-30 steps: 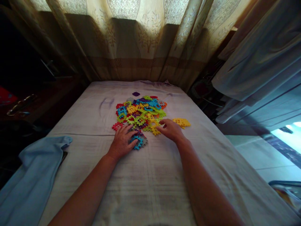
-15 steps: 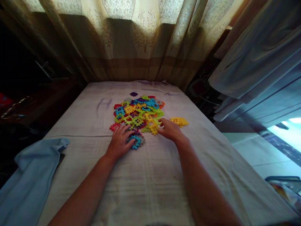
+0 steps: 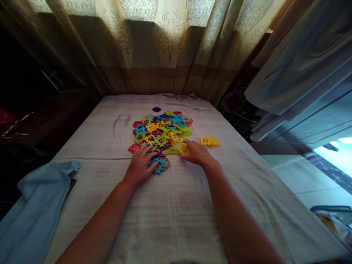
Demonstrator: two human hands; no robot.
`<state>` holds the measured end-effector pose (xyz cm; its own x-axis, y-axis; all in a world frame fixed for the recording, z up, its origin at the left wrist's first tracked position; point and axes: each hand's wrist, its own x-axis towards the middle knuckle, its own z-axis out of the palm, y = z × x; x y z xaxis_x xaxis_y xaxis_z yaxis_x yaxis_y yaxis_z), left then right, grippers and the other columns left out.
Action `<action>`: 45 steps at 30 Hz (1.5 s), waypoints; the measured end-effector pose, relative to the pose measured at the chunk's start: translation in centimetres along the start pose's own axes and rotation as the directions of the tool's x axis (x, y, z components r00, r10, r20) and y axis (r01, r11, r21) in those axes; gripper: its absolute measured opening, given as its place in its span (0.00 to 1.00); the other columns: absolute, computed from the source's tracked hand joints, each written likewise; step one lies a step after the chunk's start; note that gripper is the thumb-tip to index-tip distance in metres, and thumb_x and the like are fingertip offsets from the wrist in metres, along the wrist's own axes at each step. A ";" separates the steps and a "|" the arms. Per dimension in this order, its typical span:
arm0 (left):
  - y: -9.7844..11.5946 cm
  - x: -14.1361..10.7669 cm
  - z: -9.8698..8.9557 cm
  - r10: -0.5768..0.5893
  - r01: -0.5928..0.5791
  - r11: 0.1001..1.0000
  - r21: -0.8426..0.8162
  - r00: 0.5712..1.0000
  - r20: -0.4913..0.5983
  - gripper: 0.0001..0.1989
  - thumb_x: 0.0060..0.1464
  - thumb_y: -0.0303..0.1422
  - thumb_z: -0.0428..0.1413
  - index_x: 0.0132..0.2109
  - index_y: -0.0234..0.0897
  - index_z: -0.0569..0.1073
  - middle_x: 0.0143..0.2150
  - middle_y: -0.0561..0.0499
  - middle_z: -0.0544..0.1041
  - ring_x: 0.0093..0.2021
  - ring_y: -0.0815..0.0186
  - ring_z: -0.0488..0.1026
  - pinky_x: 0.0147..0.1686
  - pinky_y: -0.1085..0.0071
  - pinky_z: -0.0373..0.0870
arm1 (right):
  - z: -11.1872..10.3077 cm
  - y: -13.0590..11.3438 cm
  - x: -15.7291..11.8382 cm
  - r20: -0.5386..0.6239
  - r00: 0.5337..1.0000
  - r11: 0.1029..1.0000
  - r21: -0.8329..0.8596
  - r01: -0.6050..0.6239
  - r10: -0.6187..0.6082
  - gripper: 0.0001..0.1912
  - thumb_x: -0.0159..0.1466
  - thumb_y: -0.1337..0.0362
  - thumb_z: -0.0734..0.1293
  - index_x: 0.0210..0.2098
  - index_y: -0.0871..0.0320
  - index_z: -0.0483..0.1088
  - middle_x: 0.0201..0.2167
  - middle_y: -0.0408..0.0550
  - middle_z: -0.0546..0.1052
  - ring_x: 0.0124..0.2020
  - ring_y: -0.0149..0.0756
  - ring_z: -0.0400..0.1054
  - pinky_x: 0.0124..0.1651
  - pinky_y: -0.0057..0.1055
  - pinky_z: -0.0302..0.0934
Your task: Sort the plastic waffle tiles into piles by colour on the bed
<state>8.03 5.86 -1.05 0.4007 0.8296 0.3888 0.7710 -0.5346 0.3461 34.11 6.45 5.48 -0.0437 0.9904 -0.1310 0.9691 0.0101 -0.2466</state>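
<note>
A heap of colourful plastic interlocking tiles (image 3: 161, 140) lies on the cloth-covered surface before me. My left hand (image 3: 140, 165) rests at the heap's near left edge, fingers spread over some tiles. Its thumb lies against a blue tile (image 3: 158, 169), with a grey one partly under it. At the near right edge, my right hand (image 3: 197, 152) has its thumb and fingers around the edge of a yellow tile (image 3: 183, 149). Part of that tile is hidden by the fingers. To the right of this hand lie several yellow tiles (image 3: 209, 141) in a small separate group.
One dark purple tile (image 3: 156, 109) lies alone beyond the heap. A light blue cloth (image 3: 44, 205) hangs over the left edge, with a dark object partly under it. Patterned curtains (image 3: 165, 55) stand behind, and grey fabric (image 3: 297, 66) hangs at the right.
My right hand has lowered slightly toward me and closed its thumb and fingers on the yellow tile, which has shifted a little to the right. My left hand stays in place.
</note>
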 end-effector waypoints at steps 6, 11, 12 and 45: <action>-0.1 0.0 0.1 0.008 -0.008 1.000 -0.009 1.000 -0.001 0.19 0.57 0.42 0.54 0.54 0.44 0.75 0.62 0.44 0.70 0.65 0.50 0.63 0.65 0.44 0.57 | -2.1 5.6 0.0 -0.150 0.959 0.970 0.062 -0.233 0.240 0.33 0.57 0.52 0.71 0.59 0.55 0.66 0.52 0.55 0.76 0.50 0.45 0.72 0.50 0.36 0.64; -0.1 0.0 0.1 0.008 -0.008 1.000 -0.002 1.000 0.005 0.19 0.58 0.41 0.54 0.54 0.43 0.75 0.63 0.44 0.70 0.65 0.50 0.63 0.64 0.44 0.57 | -2.0 9.2 -0.1 -0.221 0.860 0.887 0.088 -0.453 0.461 0.37 0.56 0.45 0.70 0.58 0.58 0.67 0.49 0.60 0.76 0.49 0.52 0.72 0.46 0.40 0.65; -0.1 0.0 0.0 0.008 -0.008 1.000 -0.003 1.000 0.010 0.19 0.58 0.41 0.54 0.54 0.43 0.75 0.63 0.44 0.70 0.64 0.50 0.63 0.64 0.44 0.57 | -1.8 9.6 0.0 -0.220 0.848 0.876 0.094 -0.474 0.482 0.38 0.55 0.44 0.71 0.58 0.58 0.67 0.49 0.61 0.76 0.48 0.52 0.72 0.46 0.41 0.65; 0.0 0.0 0.0 0.018 -0.019 1.000 0.024 1.000 0.010 0.19 0.58 0.41 0.54 0.54 0.41 0.76 0.63 0.43 0.70 0.65 0.50 0.63 0.64 0.45 0.57 | 0.3 0.0 0.6 -0.040 0.987 0.985 -0.081 0.150 -0.154 0.09 0.65 0.64 0.65 0.42 0.57 0.78 0.49 0.54 0.75 0.51 0.40 0.67 0.54 0.31 0.58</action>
<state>8.04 5.85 -1.06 0.4197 0.8212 0.3866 0.7750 -0.5459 0.3183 34.04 7.03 5.13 -0.1825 0.9818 -0.0532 0.9680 0.1699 -0.1846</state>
